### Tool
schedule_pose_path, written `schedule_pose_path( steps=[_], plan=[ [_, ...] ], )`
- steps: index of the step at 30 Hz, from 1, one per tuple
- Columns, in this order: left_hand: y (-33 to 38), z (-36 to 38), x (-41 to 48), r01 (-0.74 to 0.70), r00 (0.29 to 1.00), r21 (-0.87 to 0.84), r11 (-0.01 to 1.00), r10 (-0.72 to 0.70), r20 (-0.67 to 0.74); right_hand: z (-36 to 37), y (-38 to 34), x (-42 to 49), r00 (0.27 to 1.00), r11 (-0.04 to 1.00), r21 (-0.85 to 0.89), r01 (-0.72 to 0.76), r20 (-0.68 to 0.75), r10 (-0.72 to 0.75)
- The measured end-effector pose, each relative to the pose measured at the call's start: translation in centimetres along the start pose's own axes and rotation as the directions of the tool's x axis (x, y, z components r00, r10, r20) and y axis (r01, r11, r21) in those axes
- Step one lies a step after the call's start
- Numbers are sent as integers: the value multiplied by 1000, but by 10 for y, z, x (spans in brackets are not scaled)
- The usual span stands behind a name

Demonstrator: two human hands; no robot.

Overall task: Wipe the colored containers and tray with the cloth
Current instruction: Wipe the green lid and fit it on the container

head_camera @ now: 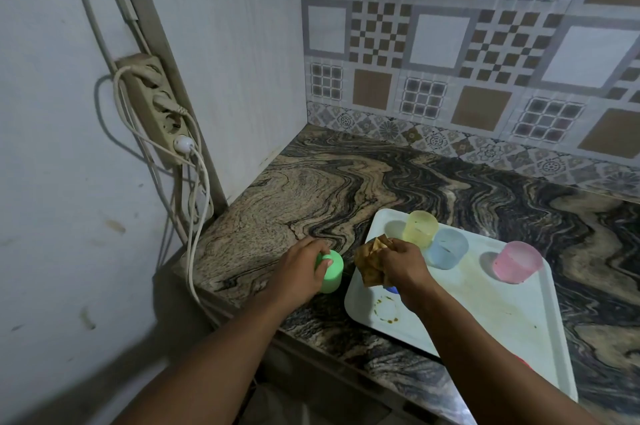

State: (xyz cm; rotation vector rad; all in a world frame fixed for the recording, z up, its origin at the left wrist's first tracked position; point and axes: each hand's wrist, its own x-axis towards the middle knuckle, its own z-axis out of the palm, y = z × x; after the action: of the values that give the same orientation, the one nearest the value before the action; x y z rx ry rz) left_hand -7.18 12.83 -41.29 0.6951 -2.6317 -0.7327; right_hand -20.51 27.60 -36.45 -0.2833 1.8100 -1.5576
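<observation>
My left hand (301,268) grips a green container (333,273) that rests upside down on the counter, just left of the white tray (502,313). My right hand (403,263) holds a crumpled brown cloth (370,258) over the tray's left edge. On the tray stand a yellow container (420,228), a light blue container (446,249) and a pink container (517,262). A small blue thing (392,289) peeks out under my right hand, mostly hidden. A brownish ring stain (386,312) marks the tray near its front left corner.
The marbled counter (329,189) ends at a white side panel on the left and a patterned tile wall behind. A power strip (156,106) with hanging cables is fixed to the wall left of the counter. The counter's front edge runs just below the tray.
</observation>
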Motion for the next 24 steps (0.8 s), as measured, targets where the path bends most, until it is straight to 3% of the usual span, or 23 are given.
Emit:
schedule_pose_path(
  steps=[4,8,12,15,19,24],
  plan=[
    [-1,-2,4,32,999,-38,999,-31,8,1,0,0,999,999,46,-6,32,4],
    [-1,0,-1,43,999,-64,997,-42,6,-2,6,7,991,979,162,-122,73,111],
    [2,3,-5,43,999,-61,997,-41,21,-13,14,18,955,888,359,-288,37,295],
    [5,1,-2,99,995,-83,992,-97,36,-21,14,23,933,817,459,-349,85,350],
    [10,-1,12,221,969,-89,971,-208,133,-34,2,21,929,830,423,-362,92,358],
    [23,-5,29,188,970,-49,981,-177,168,-53,-14,26,943,884,340,-322,30,331]
  ],
)
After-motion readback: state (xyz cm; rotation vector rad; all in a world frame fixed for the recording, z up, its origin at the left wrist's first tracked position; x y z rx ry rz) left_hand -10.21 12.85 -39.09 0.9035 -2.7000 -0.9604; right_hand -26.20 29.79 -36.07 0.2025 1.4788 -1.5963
